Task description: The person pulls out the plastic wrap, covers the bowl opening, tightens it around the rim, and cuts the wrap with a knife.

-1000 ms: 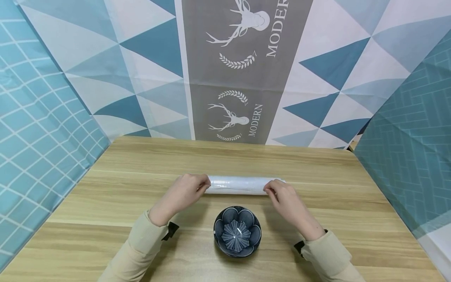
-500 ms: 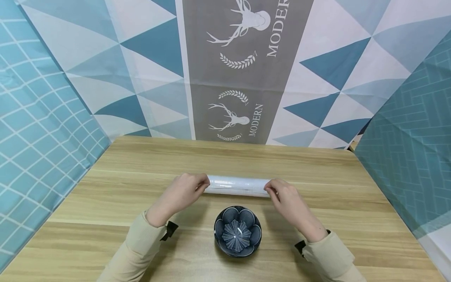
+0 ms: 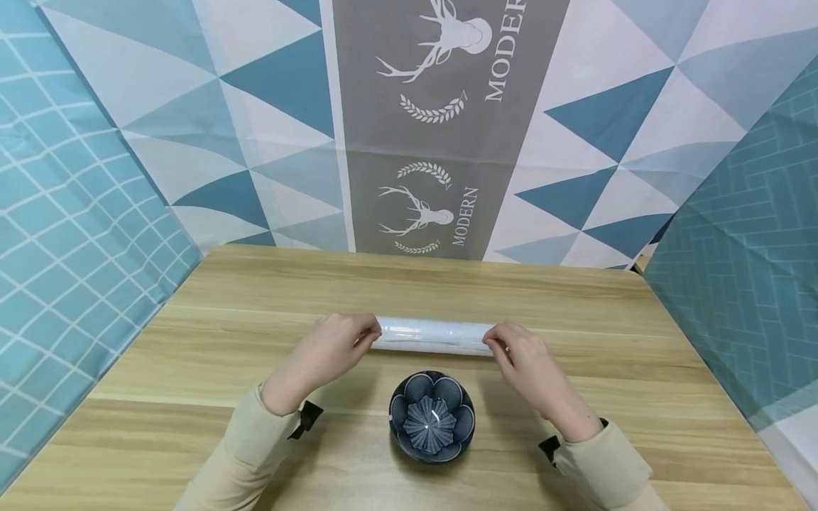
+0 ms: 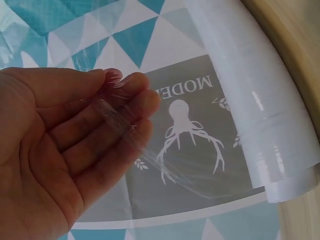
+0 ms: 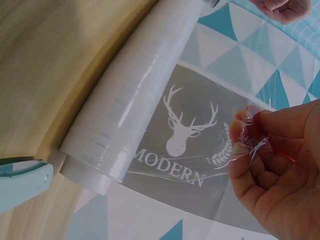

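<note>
A roll of plastic wrap (image 3: 431, 336) lies crosswise on the wooden table, its white core sticking out at the ends. Thin clear film stretches from the roll to both hands. My left hand (image 4: 85, 130) pinches one corner of the film between thumb and index finger, the other fingers loosely bent. The other corner is pinched by my right hand (image 5: 280, 165), with the film bunched at its fingertips. Between the forearms, closer to me, a dark blue bowl (image 3: 432, 417) with a petal pattern stands upright; the nearly invisible film spans the space between the hands.
The wooden table (image 3: 255, 284) reaches back to a patterned cloth (image 3: 422, 142) with deer prints. Blue tiled cloths flank it left and right. A light teal object (image 5: 25, 185) shows at the left edge of the right wrist view, beside the roll's end.
My right hand has shifted slightly to the right, and the roll has turned a little, its right end coming nearer. The left hand stays nearly in place; both pinches hold. The bowl has not moved.
</note>
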A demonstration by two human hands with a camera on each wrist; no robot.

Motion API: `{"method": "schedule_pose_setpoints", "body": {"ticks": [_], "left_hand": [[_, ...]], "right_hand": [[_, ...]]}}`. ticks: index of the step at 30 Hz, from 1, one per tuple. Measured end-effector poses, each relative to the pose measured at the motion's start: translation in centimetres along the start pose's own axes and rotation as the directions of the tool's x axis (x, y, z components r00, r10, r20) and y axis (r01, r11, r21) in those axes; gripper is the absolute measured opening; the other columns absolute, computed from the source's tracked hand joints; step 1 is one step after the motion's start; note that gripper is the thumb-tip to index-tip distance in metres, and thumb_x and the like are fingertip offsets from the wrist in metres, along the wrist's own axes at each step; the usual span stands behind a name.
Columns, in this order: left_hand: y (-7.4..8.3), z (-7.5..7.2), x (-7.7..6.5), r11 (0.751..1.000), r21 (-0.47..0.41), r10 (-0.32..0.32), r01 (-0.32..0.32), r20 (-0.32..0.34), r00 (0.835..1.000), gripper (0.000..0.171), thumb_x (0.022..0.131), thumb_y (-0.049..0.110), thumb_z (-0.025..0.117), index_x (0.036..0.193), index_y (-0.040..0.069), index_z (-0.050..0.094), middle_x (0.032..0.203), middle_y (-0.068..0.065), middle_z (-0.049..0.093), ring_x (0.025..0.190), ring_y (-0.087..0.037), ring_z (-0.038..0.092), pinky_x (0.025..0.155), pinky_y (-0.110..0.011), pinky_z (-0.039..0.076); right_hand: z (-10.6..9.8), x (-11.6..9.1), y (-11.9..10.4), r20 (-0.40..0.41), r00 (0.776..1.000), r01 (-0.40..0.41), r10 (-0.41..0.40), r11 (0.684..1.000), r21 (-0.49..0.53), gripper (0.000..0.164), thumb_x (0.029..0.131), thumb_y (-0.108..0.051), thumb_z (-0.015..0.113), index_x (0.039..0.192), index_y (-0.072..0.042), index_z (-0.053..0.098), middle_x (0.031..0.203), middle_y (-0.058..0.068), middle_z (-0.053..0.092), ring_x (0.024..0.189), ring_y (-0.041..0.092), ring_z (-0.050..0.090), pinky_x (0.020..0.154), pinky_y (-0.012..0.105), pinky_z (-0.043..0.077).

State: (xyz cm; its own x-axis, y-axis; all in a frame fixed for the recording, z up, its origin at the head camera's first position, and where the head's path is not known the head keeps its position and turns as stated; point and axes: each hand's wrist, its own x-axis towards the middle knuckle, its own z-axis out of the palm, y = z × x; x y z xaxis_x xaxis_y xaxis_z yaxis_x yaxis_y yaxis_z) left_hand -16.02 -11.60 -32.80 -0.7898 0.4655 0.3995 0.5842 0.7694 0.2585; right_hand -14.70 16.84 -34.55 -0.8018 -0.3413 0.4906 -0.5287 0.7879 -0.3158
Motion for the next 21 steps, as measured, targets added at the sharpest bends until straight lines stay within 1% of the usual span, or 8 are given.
{"method": "schedule_pose_setpoints", "body": {"ticks": [8, 13, 21], "left_hand": [[0.7, -0.6, -0.3, 1.0, 0.01, 0.018, -0.017, -0.022, 1.0, 0.008, 0.08, 0.017, 0.057, 0.073, 0.017, 0.06, 0.061, 0.013, 0.051, 0.048, -0.001, 0.04, 0.047, -0.02, 0.037], [0.9, -0.8, -0.6, 0.999, 0.026, 0.047, -0.046, -0.045, 0.998, 0.008, 0.08, 0.017, 0.056, 0.073, 0.018, 0.06, 0.062, 0.014, 0.051, 0.05, 0.0, 0.042, 0.049, -0.02, 0.039], [1.3, -1.2, -1.1, 0.997, 0.042, 0.072, -0.07, -0.049, 0.996, 0.008, 0.08, 0.017, 0.056, 0.073, 0.02, 0.059, 0.064, 0.016, 0.052, 0.05, 0.001, 0.043, 0.049, -0.018, 0.039]], "right_hand": [[-0.7, -0.3, -0.3, -0.008, 1.0, 0.026, -0.026, 1.0, 0.012, 0.004, 0.08, -0.009, 0.057, 0.08, -0.012, 0.059, 0.071, -0.009, 0.05, 0.059, 0.003, 0.042, 0.052, 0.018, 0.039], [-1.0, -0.6, -0.4, -0.004, 1.0, 0.027, -0.027, 1.0, -0.001, 0.004, 0.081, -0.009, 0.056, 0.08, -0.012, 0.059, 0.071, -0.01, 0.048, 0.058, 0.003, 0.04, 0.05, 0.017, 0.038], [-1.5, -0.9, -0.7, -0.018, 0.999, 0.032, -0.032, 0.999, -0.006, 0.007, 0.079, -0.005, 0.057, 0.08, -0.012, 0.06, 0.071, -0.009, 0.049, 0.057, 0.002, 0.04, 0.05, 0.016, 0.037]]}}
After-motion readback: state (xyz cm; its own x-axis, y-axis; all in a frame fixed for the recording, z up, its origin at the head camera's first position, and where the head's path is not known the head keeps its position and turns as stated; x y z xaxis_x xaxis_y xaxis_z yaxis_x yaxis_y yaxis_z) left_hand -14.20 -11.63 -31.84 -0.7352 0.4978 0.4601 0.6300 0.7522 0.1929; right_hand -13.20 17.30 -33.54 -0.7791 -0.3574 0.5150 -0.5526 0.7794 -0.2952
